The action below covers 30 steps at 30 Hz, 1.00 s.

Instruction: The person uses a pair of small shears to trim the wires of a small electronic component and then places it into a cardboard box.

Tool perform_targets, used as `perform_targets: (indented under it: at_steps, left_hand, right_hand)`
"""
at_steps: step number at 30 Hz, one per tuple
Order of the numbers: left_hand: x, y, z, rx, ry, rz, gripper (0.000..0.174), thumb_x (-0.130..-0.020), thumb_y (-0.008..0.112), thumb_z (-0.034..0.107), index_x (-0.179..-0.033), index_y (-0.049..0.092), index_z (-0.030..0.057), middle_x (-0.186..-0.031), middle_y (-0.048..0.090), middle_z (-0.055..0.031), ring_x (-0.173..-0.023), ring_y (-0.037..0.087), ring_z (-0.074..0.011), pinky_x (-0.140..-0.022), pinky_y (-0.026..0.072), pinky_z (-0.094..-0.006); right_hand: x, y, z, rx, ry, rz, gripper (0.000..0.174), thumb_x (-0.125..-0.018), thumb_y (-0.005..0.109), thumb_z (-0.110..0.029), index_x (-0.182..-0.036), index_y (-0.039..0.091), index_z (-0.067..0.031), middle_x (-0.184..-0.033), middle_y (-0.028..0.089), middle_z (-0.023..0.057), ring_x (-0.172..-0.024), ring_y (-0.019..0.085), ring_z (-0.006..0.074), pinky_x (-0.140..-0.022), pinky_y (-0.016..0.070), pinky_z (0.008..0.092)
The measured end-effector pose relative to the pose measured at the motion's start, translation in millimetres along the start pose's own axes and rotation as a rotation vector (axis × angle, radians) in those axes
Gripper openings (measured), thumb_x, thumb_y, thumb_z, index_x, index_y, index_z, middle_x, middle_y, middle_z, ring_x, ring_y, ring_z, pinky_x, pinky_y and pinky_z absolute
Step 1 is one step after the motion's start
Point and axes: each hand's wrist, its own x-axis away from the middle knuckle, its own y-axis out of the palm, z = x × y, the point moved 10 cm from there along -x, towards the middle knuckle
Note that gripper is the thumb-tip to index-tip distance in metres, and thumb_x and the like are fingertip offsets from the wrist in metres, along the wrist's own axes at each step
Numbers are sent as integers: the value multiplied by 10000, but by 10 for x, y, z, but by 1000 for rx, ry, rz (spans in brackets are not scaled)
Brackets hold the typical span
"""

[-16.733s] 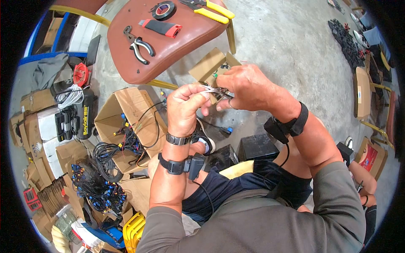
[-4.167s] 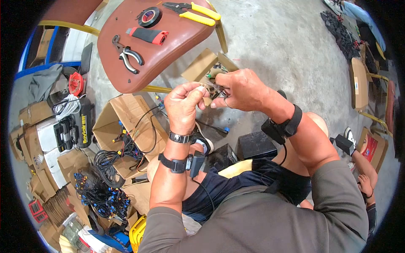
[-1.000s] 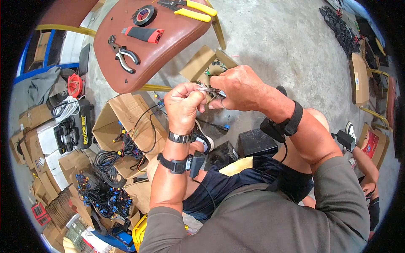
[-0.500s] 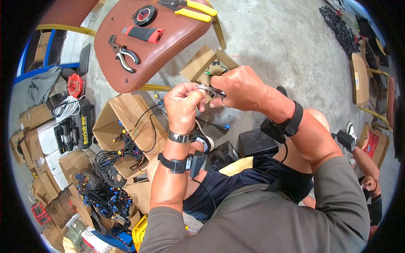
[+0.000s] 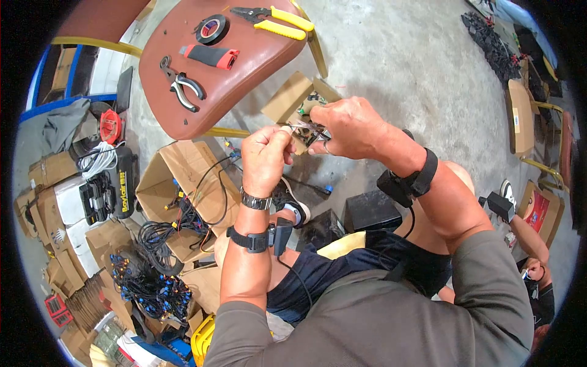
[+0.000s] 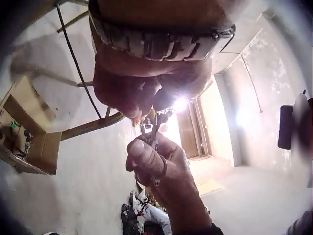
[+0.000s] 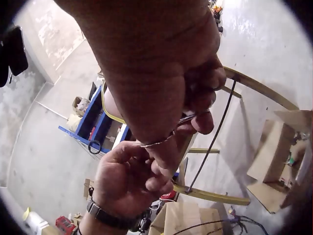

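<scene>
In the head view my left hand (image 5: 266,156) pinches a small item between thumb and forefinger; its kind I cannot tell. Facing it, my right hand (image 5: 354,128) grips small metal scissors (image 6: 155,133), whose thin loop circles the thumb in both wrist views. The narrow silvery blades point toward the left fingertips and lie right beside them. Curled right fingers hide most of the other handle. Below both hands stands an open cardboard box (image 5: 286,103) holding small parts, some of them green.
A brown chair seat (image 5: 244,76) bears black tape (image 5: 211,29), a red-black utility knife (image 5: 210,57), black-white pliers (image 5: 182,85) and yellow-handled wire strippers (image 5: 275,19). Cable-filled cartons (image 5: 183,196) stand at left, black blocks (image 5: 373,213) by my legs. Another person's arm (image 5: 531,240) shows at right.
Over the last half second my left hand has turned slightly, with its fingertips shifting left. The head view has tilted a little, so the chair appears lower. Both hands keep their holds.
</scene>
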Motion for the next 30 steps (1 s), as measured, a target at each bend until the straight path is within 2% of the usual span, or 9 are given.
perform_targets:
  at_steps: [4,11,14,19,24,26,27,28,30]
  left_hand:
    - [3,-74,62,46,115,116,145,-909,620,127,-947,657,-8,-821,677,-78,-628,606,-122,-557,503,-252]
    - [1,100,79,153,95,12,249,-850,680,-5,-1094,633,-7,-916,674,-57,-754,643,-116,-657,549,-254]
    - [-4,138,57,196,174,-12,282,-829,686,-35,-1104,630,-5,-927,675,-60,-793,645,-121,-681,551,-255]
    - [-21,172,93,320,169,-114,325,-804,691,-56,-1118,624,-9,-973,686,-98,-810,654,-149,-724,558,-284]
    - [-13,88,145,311,189,-77,333,-811,691,-43,-1135,618,-14,-973,691,-101,-826,659,-156,-738,554,-287]
    - [34,97,225,256,200,-47,354,-811,688,-38,-1156,616,-10,-976,696,-103,-855,661,-163,-751,551,-295]
    - [47,96,239,260,179,-68,353,-816,657,-95,-1158,627,-14,-962,686,-69,-866,656,-137,-760,559,-278]
    - [65,93,280,233,203,-83,353,-815,654,-99,-1158,627,-17,-975,688,-80,-879,659,-143,-775,563,-288]
    - [74,40,295,165,268,-67,354,-811,660,-95,-1156,627,-20,-974,697,-85,-872,661,-142,-764,556,-283]
  right_hand:
    - [-11,-19,20,30,3,4,346,-721,784,-339,-860,626,-64,-779,682,132,-793,681,340,-686,532,453]
    - [8,96,-140,137,-124,50,259,-678,767,-273,-795,644,-78,-676,667,125,-665,683,319,-604,541,426]
    - [-8,127,-154,126,-112,0,247,-687,757,-272,-795,651,-76,-680,671,131,-679,687,317,-615,542,428]
    - [-63,68,-121,-10,-33,-27,329,-691,776,-346,-818,652,-70,-697,674,147,-706,689,347,-654,549,445]
    - [-80,146,-92,-80,-5,-61,398,-666,815,-399,-847,668,-77,-719,682,146,-716,689,353,-656,550,449]
    - [-69,150,-127,-132,-25,-40,434,-651,834,-420,-871,676,-81,-726,685,136,-722,692,350,-652,550,451]
    - [-32,118,-153,-225,-121,85,465,-646,836,-438,-907,679,-87,-735,689,133,-730,694,351,-650,550,455]
    - [-34,119,-190,-177,-84,1,505,-635,838,-459,-941,678,-90,-748,692,138,-735,692,358,-644,550,454]
    - [3,119,-223,-206,-151,87,570,-619,843,-465,-971,639,-65,-707,667,148,-682,673,371,-598,533,448]
